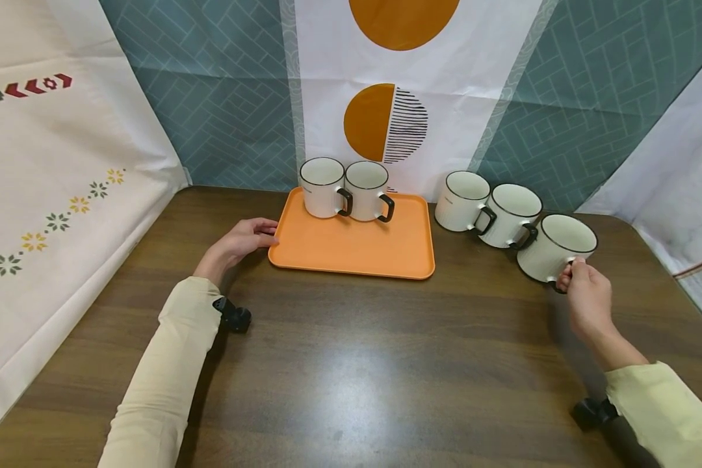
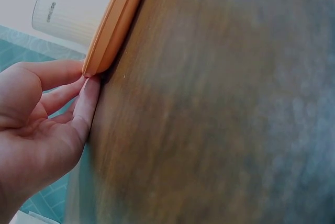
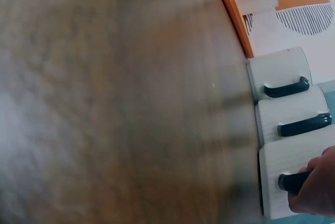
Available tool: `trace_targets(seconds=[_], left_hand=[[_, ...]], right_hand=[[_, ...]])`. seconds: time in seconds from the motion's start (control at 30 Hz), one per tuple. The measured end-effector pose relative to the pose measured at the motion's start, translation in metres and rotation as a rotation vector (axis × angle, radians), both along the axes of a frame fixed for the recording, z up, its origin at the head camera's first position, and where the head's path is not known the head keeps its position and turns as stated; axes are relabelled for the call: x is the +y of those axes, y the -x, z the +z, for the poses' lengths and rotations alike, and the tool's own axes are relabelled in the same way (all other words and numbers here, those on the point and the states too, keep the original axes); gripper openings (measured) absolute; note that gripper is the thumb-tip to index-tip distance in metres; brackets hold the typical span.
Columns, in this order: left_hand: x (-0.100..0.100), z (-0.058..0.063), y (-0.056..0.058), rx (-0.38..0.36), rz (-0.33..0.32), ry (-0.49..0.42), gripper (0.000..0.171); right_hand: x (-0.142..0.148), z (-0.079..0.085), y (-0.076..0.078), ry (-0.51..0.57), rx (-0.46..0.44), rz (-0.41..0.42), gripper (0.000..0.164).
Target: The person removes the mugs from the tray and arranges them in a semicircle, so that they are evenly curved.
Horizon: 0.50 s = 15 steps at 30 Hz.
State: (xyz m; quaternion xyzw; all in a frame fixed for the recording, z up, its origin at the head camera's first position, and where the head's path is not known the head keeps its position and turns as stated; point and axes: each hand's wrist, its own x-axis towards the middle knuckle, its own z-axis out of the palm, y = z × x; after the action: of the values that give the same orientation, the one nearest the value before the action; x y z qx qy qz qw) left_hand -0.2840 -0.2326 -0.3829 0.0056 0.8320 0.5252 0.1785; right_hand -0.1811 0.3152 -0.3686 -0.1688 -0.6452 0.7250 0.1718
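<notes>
At its left edge, an orange tray point(image 1: 351, 250) is held by my left hand point(image 1: 242, 242); in the left wrist view the thumb point(image 2: 86, 101) and forefinger meet at the tray's rim point(image 2: 112, 30). Two white enamel-style mugs with black rims and handles, a left mug point(image 1: 322, 188) and a right mug point(image 1: 365, 192), stand side by side at the tray's back. My right hand point(image 1: 587, 296) grips the black handle point(image 3: 293, 182) of a white mug point(image 1: 552, 250) at the right end of a row. This mug stands upright, close against its neighbour.
Two more white mugs, one beside the tray point(image 1: 459, 205) and one in the middle of the row point(image 1: 506, 218), complete the row right of the tray. Everything stands on a brown wooden table point(image 1: 351, 364). Patterned cloth point(image 1: 234, 97) hangs right behind the mugs.
</notes>
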Motion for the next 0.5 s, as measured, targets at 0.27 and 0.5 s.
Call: trace_targets(seconds=[0.27,0.5], left_hand=[[-0.0008,-0.0013,-0.0007,0.003,-0.007,-0.004,0.053],[-0.0016,-0.0012,0.0019,0.003,-0.01,-0.002,0.052]], right_hand=[[-0.0035,-0.0064,-0.0028,-0.025,0.041,0.113,0.038],[-0.0032,-0.0061,-0.0044,-0.066,0.057,0.186,0.036]])
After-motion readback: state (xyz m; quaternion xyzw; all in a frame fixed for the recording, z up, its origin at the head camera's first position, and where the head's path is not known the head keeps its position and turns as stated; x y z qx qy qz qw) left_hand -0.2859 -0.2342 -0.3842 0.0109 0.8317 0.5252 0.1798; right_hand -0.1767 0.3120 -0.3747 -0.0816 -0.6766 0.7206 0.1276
